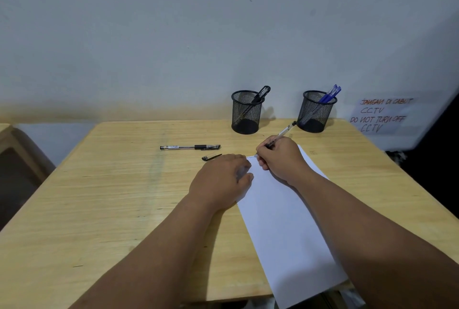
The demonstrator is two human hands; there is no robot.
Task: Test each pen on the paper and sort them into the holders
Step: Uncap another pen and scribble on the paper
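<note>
The pen (282,133) being tested is pinched in the fingers of the right hand (280,157), tip down at the far left corner of the paper (280,219), barrel slanting up toward the far edge of the table (111,197). The left hand (221,179) lies loosely curled, palm down, on the paper's left edge, holding nothing. Just beyond its knuckles lies a loose cap (211,157); farther toward the far edge, a capped pen (190,147). Two mesh holders stand along the far edge: the left holder (246,112) with a black pen, the right holder (316,112) with blue ones.
</note>
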